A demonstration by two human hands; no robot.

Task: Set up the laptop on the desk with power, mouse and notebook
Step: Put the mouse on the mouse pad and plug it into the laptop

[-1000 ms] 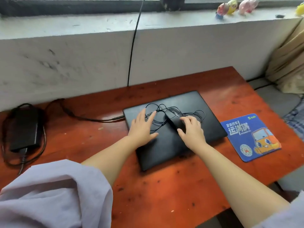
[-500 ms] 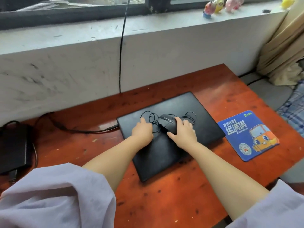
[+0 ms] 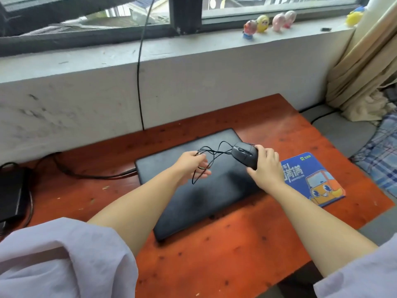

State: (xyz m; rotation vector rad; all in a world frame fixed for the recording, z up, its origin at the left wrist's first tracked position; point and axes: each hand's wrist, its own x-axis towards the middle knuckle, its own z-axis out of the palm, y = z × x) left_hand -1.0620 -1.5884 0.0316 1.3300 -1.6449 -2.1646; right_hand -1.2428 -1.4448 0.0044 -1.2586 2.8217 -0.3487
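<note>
Item: wired mouse, lifted above closed laptop, centre frame.
I note the right hand (image 3: 266, 166) wrapped around the black mouse (image 3: 245, 154); the left hand (image 3: 192, 165), fingers loosely curled, has its tangled cord (image 3: 211, 155) draped through them. Below: the laptop (image 3: 199, 190), lid shut, on the red desk (image 3: 225, 265); blue mouse pad (image 3: 313, 179) right of centre; power brick (image 3: 9, 194) at left edge.
</note>
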